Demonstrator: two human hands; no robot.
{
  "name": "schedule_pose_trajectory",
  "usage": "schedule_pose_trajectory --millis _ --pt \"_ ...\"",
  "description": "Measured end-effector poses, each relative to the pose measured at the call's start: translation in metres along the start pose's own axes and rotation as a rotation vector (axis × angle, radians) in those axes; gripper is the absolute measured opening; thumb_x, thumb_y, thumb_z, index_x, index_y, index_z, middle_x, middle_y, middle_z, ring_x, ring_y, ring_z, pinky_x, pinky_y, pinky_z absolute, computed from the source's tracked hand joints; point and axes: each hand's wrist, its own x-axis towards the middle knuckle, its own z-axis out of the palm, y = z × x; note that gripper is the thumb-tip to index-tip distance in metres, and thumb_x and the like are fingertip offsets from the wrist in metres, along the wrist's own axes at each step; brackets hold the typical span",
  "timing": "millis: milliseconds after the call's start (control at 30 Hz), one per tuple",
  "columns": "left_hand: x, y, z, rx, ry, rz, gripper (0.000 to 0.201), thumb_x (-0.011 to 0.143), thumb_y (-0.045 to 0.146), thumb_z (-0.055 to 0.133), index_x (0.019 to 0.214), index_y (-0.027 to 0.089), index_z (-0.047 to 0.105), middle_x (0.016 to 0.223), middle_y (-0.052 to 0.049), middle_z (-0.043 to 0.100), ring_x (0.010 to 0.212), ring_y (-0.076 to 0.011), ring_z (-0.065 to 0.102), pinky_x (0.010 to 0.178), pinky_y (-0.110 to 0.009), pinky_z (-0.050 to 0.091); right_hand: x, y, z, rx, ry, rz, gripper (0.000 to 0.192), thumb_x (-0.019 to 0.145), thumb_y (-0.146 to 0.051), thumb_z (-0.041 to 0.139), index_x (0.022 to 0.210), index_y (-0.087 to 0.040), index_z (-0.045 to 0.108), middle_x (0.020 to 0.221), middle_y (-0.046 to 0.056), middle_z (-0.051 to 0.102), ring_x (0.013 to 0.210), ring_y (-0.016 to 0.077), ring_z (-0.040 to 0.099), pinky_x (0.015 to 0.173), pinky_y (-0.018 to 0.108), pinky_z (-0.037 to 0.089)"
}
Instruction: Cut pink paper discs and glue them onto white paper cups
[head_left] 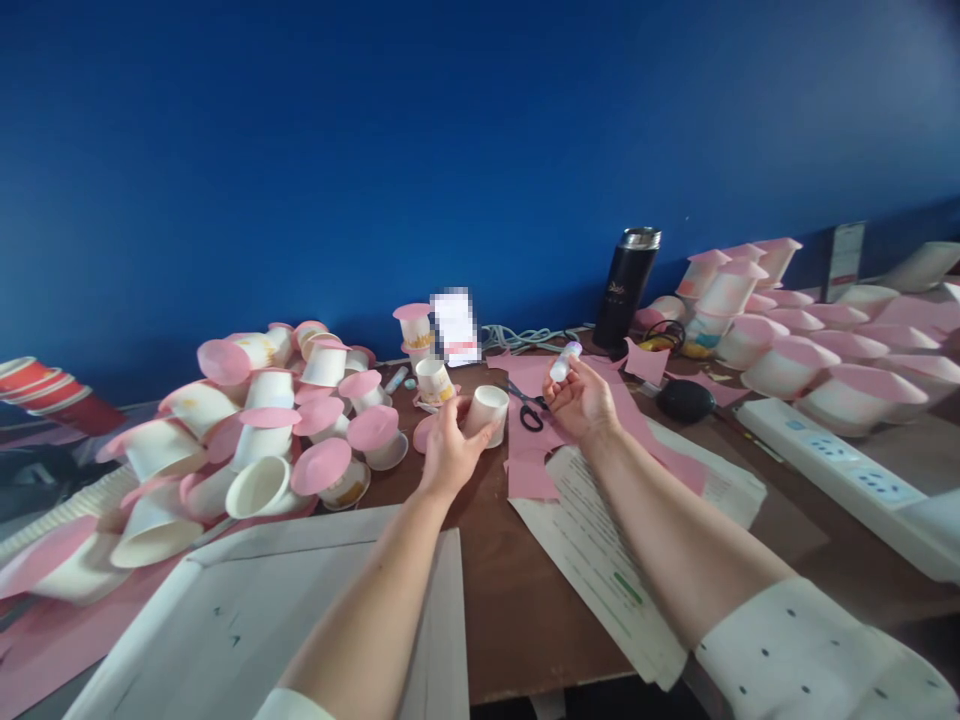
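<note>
My left hand [452, 452] is closed round the side of a plain white paper cup [491, 405], just above the table. In my right hand [589, 405] is a small white glue stick [562, 365], pinched between thumb and fingers and tilted. Black-handled scissors [532, 416] lie between the hands on cut pink paper [531, 475]. Behind my left hand stands another paper cup [433, 379] with a yellow print. Part of a pink paper disc [424, 434] shows beside my left fingers.
Paper cups with pink discs [259, 415] crowd the left side, and more cups [847, 385] fill the right. A black flask [628, 290] stands by the blue wall. A computer mouse [685, 400], a power strip [847, 480], printed sheets [600, 560] and a white board [300, 590] lie around.
</note>
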Motion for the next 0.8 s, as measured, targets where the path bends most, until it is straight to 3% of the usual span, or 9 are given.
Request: schedule_pose_trajectory --millis 200,367,433,500,600,700,800 --pt "0.0 0.003 0.003 0.056 -0.031 0.048 0.061 0.076 0.034 0.073 0.128 0.018 0.046 0.125 -0.016 0.059 0.119 -0.0285 0.056 0.1 -0.045 0.045 -0.002 0.003 0.002 -0.017 0.017 0.025 0.005 0.089 -0.021 0.056 0.085 -0.018 0.059 0.07 0.002 0.069 0.056 0.0108 0.065 0.054 0.02 0.059" --pt "-0.01 0.013 -0.016 0.338 -0.14 0.038 0.098 0.065 0.047 0.08 0.144 0.019 0.03 0.137 -0.021 0.049 0.128 -0.0382 0.046 0.103 -0.056 0.036 -0.001 0.002 0.002 -0.034 0.011 0.033 0.003 0.086 -0.021 0.059 0.084 -0.018 0.06 0.068 0.002 0.069 0.052 0.0112 0.063 0.051 0.02 0.058" --pt "-0.012 0.016 -0.025 0.455 -0.142 0.007 0.099 0.062 0.044 0.082 0.143 0.017 0.032 0.132 -0.021 0.052 0.125 -0.04 0.047 0.1 -0.056 0.038 0.0 0.003 0.001 -0.042 0.015 0.042 0.005 0.086 -0.022 0.059 0.084 -0.018 0.061 0.067 0.002 0.069 0.052 0.0117 0.063 0.05 0.02 0.058" --pt "-0.012 0.018 -0.034 0.545 -0.183 -0.08 0.082 0.063 0.042 0.081 0.132 0.014 0.046 0.121 -0.02 0.057 0.118 -0.0396 0.051 0.094 -0.052 0.042 0.0 0.004 0.001 -0.05 0.012 0.043 0.006 0.087 -0.022 0.059 0.084 -0.017 0.061 0.066 0.002 0.069 0.052 0.0119 0.064 0.049 0.02 0.058" --pt "-0.009 0.021 -0.04 0.584 -0.334 -0.121 0.042 0.071 0.038 0.074 0.104 0.016 0.062 0.108 -0.016 0.063 0.109 -0.0346 0.057 0.09 -0.045 0.045 0.0 0.006 0.002 -0.056 -0.003 0.038 0.008 0.088 -0.019 0.056 0.085 -0.016 0.062 0.066 0.002 0.069 0.053 0.0115 0.064 0.05 0.02 0.058" --pt "-0.007 0.025 -0.04 0.59 -0.437 -0.112 0.016 0.077 0.03 0.066 0.088 0.018 0.065 0.098 -0.014 0.067 0.102 -0.0311 0.062 0.085 -0.04 0.047 -0.002 0.007 0.004 -0.059 -0.015 0.047 0.008 0.088 -0.018 0.055 0.086 -0.016 0.063 0.068 0.003 0.07 0.054 0.0114 0.065 0.05 0.02 0.058" --pt "-0.007 0.027 -0.042 0.629 -0.478 -0.124 0.009 0.08 0.026 0.06 0.084 0.019 0.064 0.094 -0.013 0.069 0.093 -0.0298 0.065 0.078 -0.038 0.048 -0.003 0.007 0.004 -0.069 -0.027 0.057 0.006 0.086 -0.02 0.058 0.087 -0.016 0.063 0.069 0.003 0.07 0.053 0.0119 0.065 0.049 0.02 0.058"
